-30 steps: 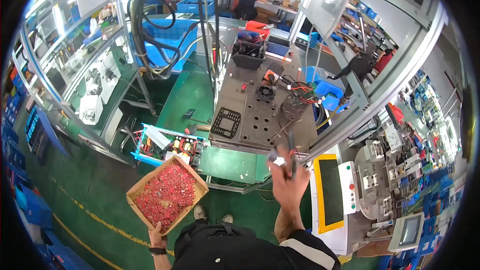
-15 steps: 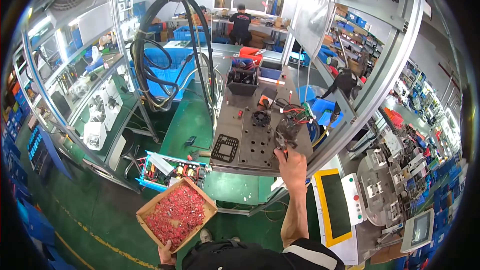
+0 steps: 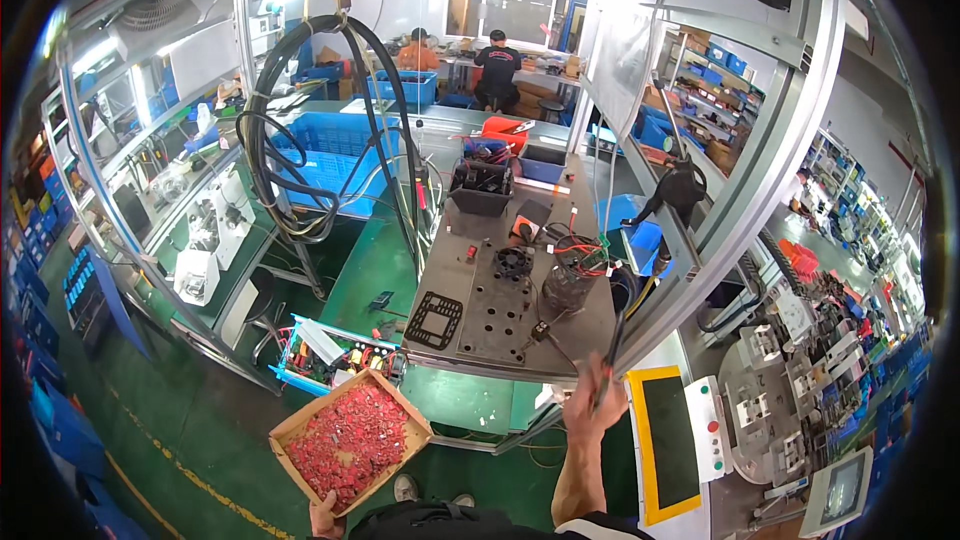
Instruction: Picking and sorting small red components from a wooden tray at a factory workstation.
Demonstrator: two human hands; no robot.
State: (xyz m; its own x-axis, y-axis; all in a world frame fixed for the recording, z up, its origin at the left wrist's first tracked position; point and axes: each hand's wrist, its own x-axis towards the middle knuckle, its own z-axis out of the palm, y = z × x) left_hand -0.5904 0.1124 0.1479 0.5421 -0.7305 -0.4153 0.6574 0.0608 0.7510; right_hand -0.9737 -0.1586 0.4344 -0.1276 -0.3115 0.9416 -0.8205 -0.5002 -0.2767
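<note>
The surface (image 3: pixel 440 270) is flat grey-brown metal with rows of round holes. Left of its near edge sits a unit (image 3: pixel 322 342) with light-blue edges and exposed circuitry. The box (image 3: pixel 408 455), shallow, four-walled brown cardboard, is just in front of the unit, held at its near edge by the left hand (image 3: pixel 325 517), thumb over the wall. The right hand (image 3: pixel 592 405) is curled around a slim, dark tool (image 3: pixel 613 345) pointing upward. A flat black frame (image 3: pixel 415 318) lies on the surface. Small, irregular red parts (image 3: pixel 350 440) cover most of the box floor. Compared with half a second earlier, the right hand has drawn back from over the surface.
</note>
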